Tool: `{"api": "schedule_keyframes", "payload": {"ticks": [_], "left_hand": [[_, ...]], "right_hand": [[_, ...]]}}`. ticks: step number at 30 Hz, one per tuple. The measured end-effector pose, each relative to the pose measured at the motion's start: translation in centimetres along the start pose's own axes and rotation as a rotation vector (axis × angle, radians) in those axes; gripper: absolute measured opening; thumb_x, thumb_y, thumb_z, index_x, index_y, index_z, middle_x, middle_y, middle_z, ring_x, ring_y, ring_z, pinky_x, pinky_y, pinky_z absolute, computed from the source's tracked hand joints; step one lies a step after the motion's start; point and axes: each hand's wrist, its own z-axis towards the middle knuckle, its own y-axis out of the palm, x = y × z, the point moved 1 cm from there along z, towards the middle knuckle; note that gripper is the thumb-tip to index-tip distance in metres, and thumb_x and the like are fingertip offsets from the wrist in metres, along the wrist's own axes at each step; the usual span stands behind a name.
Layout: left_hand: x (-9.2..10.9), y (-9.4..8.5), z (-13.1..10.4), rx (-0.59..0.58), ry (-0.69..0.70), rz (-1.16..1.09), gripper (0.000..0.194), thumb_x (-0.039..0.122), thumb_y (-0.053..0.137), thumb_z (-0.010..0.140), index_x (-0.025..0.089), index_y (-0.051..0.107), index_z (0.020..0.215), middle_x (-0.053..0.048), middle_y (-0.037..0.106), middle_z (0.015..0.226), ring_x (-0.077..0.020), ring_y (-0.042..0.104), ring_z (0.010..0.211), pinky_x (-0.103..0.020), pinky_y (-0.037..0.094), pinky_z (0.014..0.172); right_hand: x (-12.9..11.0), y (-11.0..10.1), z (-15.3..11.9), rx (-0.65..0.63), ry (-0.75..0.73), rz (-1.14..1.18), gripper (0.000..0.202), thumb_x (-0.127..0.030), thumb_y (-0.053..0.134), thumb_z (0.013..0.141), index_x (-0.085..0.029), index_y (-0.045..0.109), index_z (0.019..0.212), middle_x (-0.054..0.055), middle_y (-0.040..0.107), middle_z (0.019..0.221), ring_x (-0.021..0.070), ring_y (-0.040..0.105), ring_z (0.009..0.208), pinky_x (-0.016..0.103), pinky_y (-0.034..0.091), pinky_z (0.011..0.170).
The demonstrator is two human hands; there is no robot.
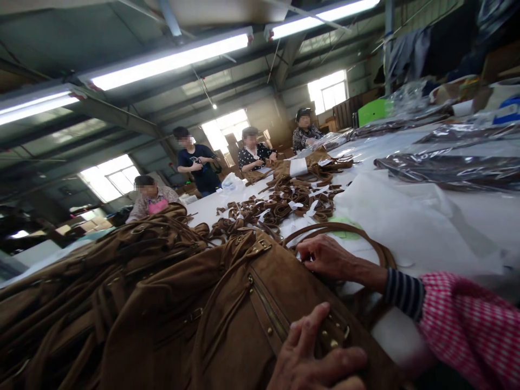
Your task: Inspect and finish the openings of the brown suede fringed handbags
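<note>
A brown suede-like handbag (227, 303) with a slanting zip, brass fittings and long straps lies before me. My right hand (331, 259), in a striped cuff and red-checked sleeve, is closed at the bag's top edge. Its thumb and fingers pinch there, their tips partly hidden. My left hand (317, 352) rests on the bag's front at the bottom of the view, fingers apart and stretched, near a brass buckle (335, 330). A looped brown handle (365, 235) arches behind my right hand.
More brown bags (81, 281) are piled at left. Bundled brown straps with white ties (280, 203) cover the table's middle. White sheets (414, 216) and plastic-wrapped brown goods (447, 168) lie at right. Several people, one in a dark T-shirt (203, 170), are across the table.
</note>
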Motion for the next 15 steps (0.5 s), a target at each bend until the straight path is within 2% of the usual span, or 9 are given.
{"api": "schedule_keyframes", "payload": {"ticks": [2,5,7,8,9,10,12,14,15], "left_hand": [[0.2,-1.0,0.4,-0.043,-0.002,-0.008,0.018,0.053,0.060,0.097,0.042,0.072,0.105,0.013,0.069,0.133,-0.0309,0.045,0.143,-0.038,0.052,0.102],[0.3,-5.0,0.1,0.018,-0.042,0.023,0.018,0.046,0.057,0.100,0.041,0.070,0.112,0.008,0.072,0.130,-0.0187,0.063,0.123,-0.026,0.054,0.096],[0.0,-8.5,-1.9,0.047,-0.106,0.056,0.021,0.041,0.058,0.101,0.036,0.068,0.119,0.003,0.075,0.124,-0.0151,0.069,0.109,-0.021,0.055,0.092],[-0.2,-10.2,-3.8,0.048,-0.172,0.075,0.023,0.040,0.060,0.100,0.033,0.066,0.121,0.000,0.076,0.121,-0.0162,0.071,0.106,-0.022,0.056,0.090],[-0.4,-11.8,-6.2,0.055,-0.278,0.100,0.026,0.041,0.062,0.098,0.031,0.066,0.121,-0.002,0.076,0.116,-0.0177,0.072,0.103,-0.023,0.058,0.088],[-0.6,-13.2,-9.0,0.107,-0.444,0.139,0.024,0.039,0.062,0.097,0.029,0.065,0.118,-0.003,0.077,0.110,-0.0179,0.073,0.097,-0.023,0.059,0.085],[-0.8,-15.1,-15.3,0.207,-0.877,0.256,0.015,0.040,0.057,0.099,0.030,0.065,0.106,-0.001,0.075,0.098,-0.0168,0.073,0.085,-0.024,0.059,0.075],[-0.6,-16.0,-21.0,0.224,-1.305,0.333,0.025,0.050,0.058,0.094,0.028,0.065,0.104,-0.001,0.074,0.091,-0.0188,0.073,0.074,-0.026,0.057,0.064],[-0.3,-16.0,-23.0,0.211,-1.477,0.306,0.030,0.053,0.057,0.092,0.026,0.064,0.105,-0.001,0.075,0.091,-0.0200,0.073,0.074,-0.028,0.057,0.063]], "right_hand": [[0.2,0.0,-0.5,-0.053,0.007,0.060,0.006,-0.017,0.065,0.075,-0.019,0.061,0.070,-0.002,0.060,0.066,0.0140,0.052,0.063,0.026,0.030,0.060],[0.2,-0.8,-2.6,-0.073,0.020,0.112,0.008,-0.026,0.061,0.085,-0.021,0.068,0.085,0.001,0.068,0.081,0.0180,0.060,0.075,0.028,0.038,0.069],[-0.1,-1.5,-3.8,-0.068,0.090,0.126,0.017,-0.035,0.058,0.090,-0.023,0.069,0.092,0.004,0.071,0.087,0.0205,0.062,0.079,0.030,0.042,0.072],[-0.4,-1.7,-4.3,-0.085,0.136,0.137,0.021,-0.040,0.057,0.092,-0.023,0.070,0.091,0.005,0.072,0.087,0.0213,0.063,0.079,0.031,0.043,0.072],[-0.8,-1.9,-4.5,-0.119,0.174,0.153,0.027,-0.046,0.056,0.092,-0.024,0.071,0.090,0.005,0.072,0.086,0.0220,0.063,0.078,0.032,0.044,0.071],[-1.1,-2.0,-4.7,-0.155,0.200,0.175,0.032,-0.052,0.055,0.093,-0.025,0.071,0.090,0.006,0.072,0.087,0.0227,0.064,0.079,0.032,0.046,0.071],[-1.8,-1.7,-4.6,-0.212,0.224,0.204,0.038,-0.059,0.053,0.091,-0.025,0.071,0.090,0.006,0.073,0.089,0.0242,0.065,0.082,0.032,0.048,0.071],[-2.0,-0.8,-4.3,-0.234,0.233,0.194,0.042,-0.063,0.054,0.088,-0.025,0.069,0.083,0.005,0.072,0.084,0.0249,0.065,0.080,0.032,0.050,0.071],[-1.8,-0.2,-4.1,-0.239,0.233,0.180,0.043,-0.065,0.055,0.086,-0.024,0.066,0.078,0.005,0.071,0.080,0.0245,0.065,0.077,0.031,0.051,0.070]]}}
